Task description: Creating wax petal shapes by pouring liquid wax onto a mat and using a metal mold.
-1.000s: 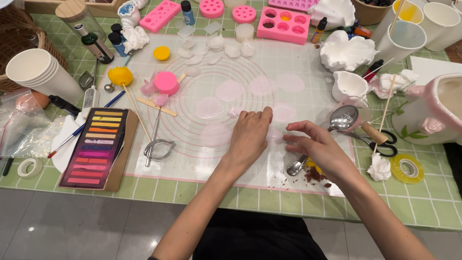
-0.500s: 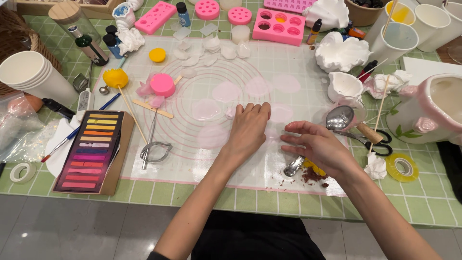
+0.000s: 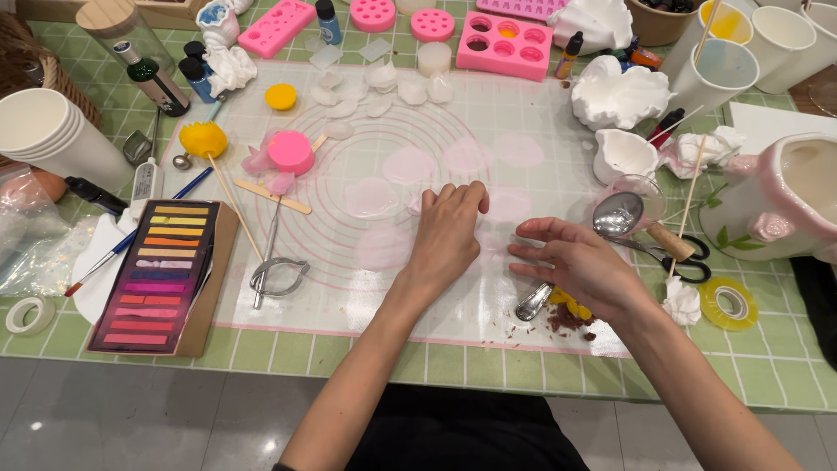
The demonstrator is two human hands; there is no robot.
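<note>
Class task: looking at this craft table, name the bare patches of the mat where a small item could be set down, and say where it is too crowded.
Free: the mat near its front edge, between the metal cutter and the left hand. Also the strip between the pink mould and the white shell dish. Crowded: the far left, around the yellow flower, and right of the right hand, by the spoon.

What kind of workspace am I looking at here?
Most likely a hobby craft table for clay or wax modelling: a translucent work mat with ring guides, pink silicone moulds, and a box of pastel sticks beside a thin brush.
</note>
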